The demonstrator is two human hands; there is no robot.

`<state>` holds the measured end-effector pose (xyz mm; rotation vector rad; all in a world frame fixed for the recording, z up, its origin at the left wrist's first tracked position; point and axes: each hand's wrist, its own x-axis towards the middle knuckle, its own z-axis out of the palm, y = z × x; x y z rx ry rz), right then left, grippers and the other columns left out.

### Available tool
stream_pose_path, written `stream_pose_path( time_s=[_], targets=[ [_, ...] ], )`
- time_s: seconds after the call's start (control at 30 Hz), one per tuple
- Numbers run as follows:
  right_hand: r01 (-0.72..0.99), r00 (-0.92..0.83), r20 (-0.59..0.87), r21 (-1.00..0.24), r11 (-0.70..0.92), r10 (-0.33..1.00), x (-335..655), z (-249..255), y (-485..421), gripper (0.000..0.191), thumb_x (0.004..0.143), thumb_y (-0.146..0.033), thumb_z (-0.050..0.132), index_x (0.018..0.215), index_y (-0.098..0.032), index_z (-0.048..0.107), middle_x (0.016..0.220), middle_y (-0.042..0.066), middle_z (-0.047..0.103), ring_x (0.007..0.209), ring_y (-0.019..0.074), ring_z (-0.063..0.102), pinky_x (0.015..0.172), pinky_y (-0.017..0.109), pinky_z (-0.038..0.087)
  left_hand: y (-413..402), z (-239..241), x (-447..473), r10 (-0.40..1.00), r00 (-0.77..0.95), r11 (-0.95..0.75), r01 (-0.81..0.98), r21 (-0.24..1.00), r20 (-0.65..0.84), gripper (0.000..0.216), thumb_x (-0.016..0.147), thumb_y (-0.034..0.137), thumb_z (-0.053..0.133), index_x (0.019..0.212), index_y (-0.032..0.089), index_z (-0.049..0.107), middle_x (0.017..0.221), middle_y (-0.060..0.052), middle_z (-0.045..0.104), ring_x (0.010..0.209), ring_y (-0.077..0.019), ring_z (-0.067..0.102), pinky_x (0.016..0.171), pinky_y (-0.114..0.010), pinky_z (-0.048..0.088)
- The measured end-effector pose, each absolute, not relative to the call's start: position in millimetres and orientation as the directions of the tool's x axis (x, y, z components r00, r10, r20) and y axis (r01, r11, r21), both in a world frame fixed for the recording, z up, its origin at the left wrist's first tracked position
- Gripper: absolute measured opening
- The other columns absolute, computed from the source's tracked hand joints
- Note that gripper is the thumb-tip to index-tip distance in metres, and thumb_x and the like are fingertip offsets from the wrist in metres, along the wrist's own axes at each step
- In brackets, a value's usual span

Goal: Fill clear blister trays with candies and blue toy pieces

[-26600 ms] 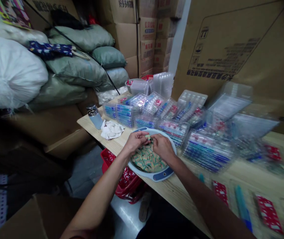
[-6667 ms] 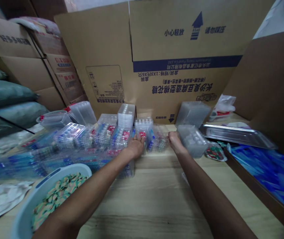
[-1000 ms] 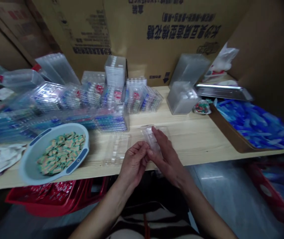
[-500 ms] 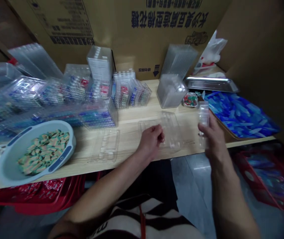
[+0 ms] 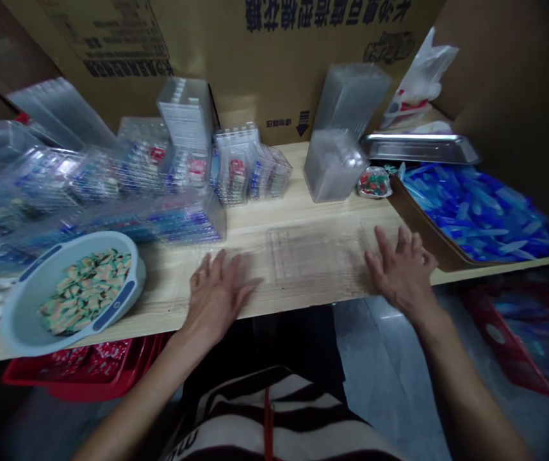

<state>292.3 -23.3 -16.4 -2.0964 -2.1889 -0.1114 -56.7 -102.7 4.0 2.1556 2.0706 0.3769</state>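
Clear plastic trays [image 5: 293, 259] lie in a row near the front of the wooden table [image 5: 264, 219]; glare and blur hide their exact edges. My left hand [image 5: 216, 291] is palm down with fingers spread, over the tray at the left end of the row. My right hand [image 5: 401, 266], fingers spread, is at the right end of the row, over a clear tray that barely shows. Neither hand grips anything that I can see. Whether the fingertips press on the plastic I cannot tell.
A pale blue basin [image 5: 132, 272] of small wrapped pieces stands left. Behind are filled clear packs [image 5: 236, 176] and stacked clear trays [image 5: 332, 169]. At right are a foil bowl [image 5: 374, 183], a metal tray [image 5: 421, 148] and a cardboard box [image 5: 428, 234] of blue plastic pieces [image 5: 485, 211].
My left hand has moved left from the middle trays and opened. My right hand has let go of the clear trays it held upright and lies spread over the table.
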Motion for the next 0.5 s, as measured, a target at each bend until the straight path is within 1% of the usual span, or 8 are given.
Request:
stream_pose_path(
  time_s=[0.07, 0.1, 0.17, 0.23, 0.33, 0.43, 0.5],
  targets=[
    [0.975, -0.220, 0.132, -0.008, 0.223, 0.967, 272.7, -23.3, -43.1, 0.059, 0.106, -0.051, 0.023, 0.157, -0.024, 0.035, 0.164, 0.020, 0.018, 0.149, 0.0440, 0.018, 0.107, 0.061, 0.031, -121.6, -7.0, -79.4, 1.000, 0.000, 0.000, 0.996, 0.091, 0.006, 0.069, 0.095, 0.054, 0.056, 0.152, 0.020, 0.042, 0.162, -0.020, 0.031, 0.150, -0.0460, 0.021, 0.114, -0.063, 0.032],
    [0.956, -0.290, 0.127, -0.006, 0.293, 0.949, 263.1, -28.2, -48.2, 0.057, 0.106, -0.050, 0.025, 0.157, -0.024, 0.036, 0.164, 0.019, 0.020, 0.149, 0.0431, 0.019, 0.108, 0.060, 0.032, -125.9, -13.4, -82.7, 1.000, 0.003, -0.002, 0.999, 0.040, -0.030, 0.072, 0.095, 0.057, 0.054, 0.155, 0.021, 0.038, 0.164, -0.019, 0.027, 0.152, -0.0454, 0.017, 0.116, -0.062, 0.029],
    [0.930, -0.365, 0.129, -0.003, 0.368, 0.922, 246.2, -37.6, -46.8, 0.055, 0.107, -0.046, 0.027, 0.156, -0.023, 0.039, 0.163, 0.020, 0.023, 0.149, 0.0414, 0.021, 0.109, 0.057, 0.031, -123.6, -24.3, -75.8, 0.998, 0.010, -0.011, 1.000, -0.011, -0.067, 0.071, 0.098, 0.059, 0.047, 0.158, 0.023, 0.033, 0.166, -0.018, 0.023, 0.153, -0.0428, 0.013, 0.119, -0.060, 0.024],
    [0.923, -0.382, 0.130, 0.010, 0.384, 0.915, 234.7, -43.7, -33.0, 0.054, 0.107, -0.044, 0.028, 0.155, -0.022, 0.040, 0.161, 0.021, 0.027, 0.147, 0.0408, 0.027, 0.110, 0.057, 0.032, -110.7, -29.8, -56.9, 0.997, -0.017, 0.017, 1.000, -0.004, -0.071, 0.071, 0.100, 0.060, 0.041, 0.159, 0.023, 0.029, 0.166, -0.018, 0.020, 0.154, -0.0422, 0.011, 0.120, -0.059, 0.021],
    [0.925, -0.380, 0.121, 0.022, 0.380, 0.917, 229.2, -44.1, -6.7, 0.053, 0.107, -0.043, 0.028, 0.155, -0.022, 0.041, 0.160, 0.020, 0.030, 0.144, 0.0397, 0.034, 0.109, 0.057, 0.033, -89.3, -28.1, -22.3, 0.994, -0.033, 0.042, 0.996, 0.077, -0.106, 0.073, 0.100, 0.062, 0.037, 0.160, 0.023, 0.026, 0.166, -0.020, 0.016, 0.153, -0.0442, 0.010, 0.120, -0.060, 0.021],
    [0.924, -0.381, 0.103, 0.020, 0.381, 0.919, 232.9, -41.0, 7.7, 0.053, 0.107, -0.043, 0.028, 0.153, -0.021, 0.043, 0.158, 0.022, 0.033, 0.143, 0.0390, 0.035, 0.109, 0.057, 0.033, -81.0, -24.6, 5.5, 0.993, 0.027, -0.007, 0.987, 0.162, -0.118, 0.076, 0.099, 0.064, 0.037, 0.160, 0.020, 0.027, 0.166, -0.022, 0.015, 0.153, -0.0449, 0.012, 0.120, -0.060, 0.022],
    [0.922, -0.387, 0.102, 0.014, 0.388, 0.916, 236.6, -41.1, 9.9, 0.054, 0.107, -0.042, 0.026, 0.153, -0.021, 0.044, 0.157, 0.022, 0.035, 0.142, 0.0381, 0.038, 0.109, 0.057, 0.033, -80.7, -25.6, 16.7, 0.993, 0.089, -0.072, 0.977, 0.198, -0.076, 0.081, 0.096, 0.067, 0.040, 0.160, 0.019, 0.026, 0.166, -0.022, 0.016, 0.153, -0.0446, 0.013, 0.120, -0.059, 0.023]
  ],
)
